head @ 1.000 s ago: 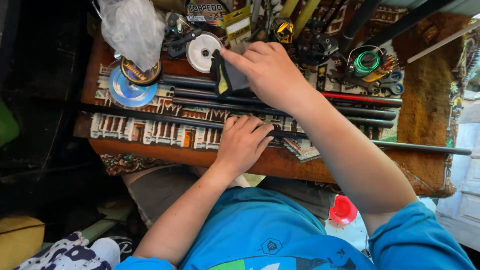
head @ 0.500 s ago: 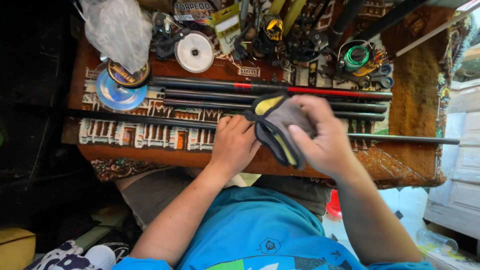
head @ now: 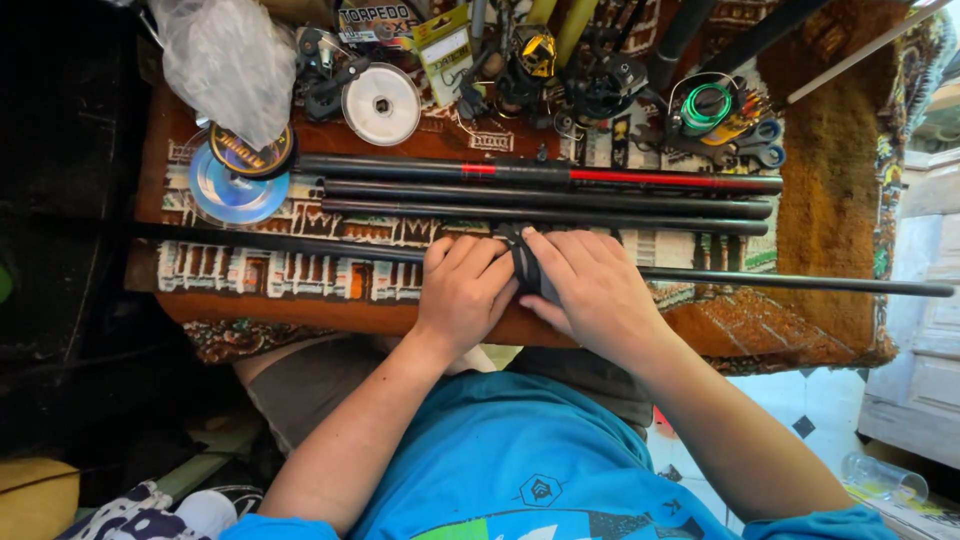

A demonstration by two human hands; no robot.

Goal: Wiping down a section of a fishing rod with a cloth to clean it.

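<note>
A long thin black rod section (head: 780,283) lies across the near side of the patterned table cloth (head: 280,265). My left hand (head: 462,295) is closed over the rod near its middle. Right beside it, my right hand (head: 592,290) presses a dark grey cloth (head: 524,262) around the same rod; only a folded edge of the cloth shows between my hands. Three more black rod sections (head: 540,196) lie side by side just beyond my hands, the farthest with a red band (head: 650,178).
Line spools (head: 238,170), a white spool (head: 381,103), a clear plastic bag (head: 232,62), reels (head: 600,85), a green line coil (head: 704,108) and blue-handled scissors (head: 765,145) crowd the table's far edge. Brown carpet (head: 830,180) covers the right end.
My right hand took the grey and yellow cloth from the far side of the table, brought it toward me, and now wraps it around the near rod beside my left hand.
</note>
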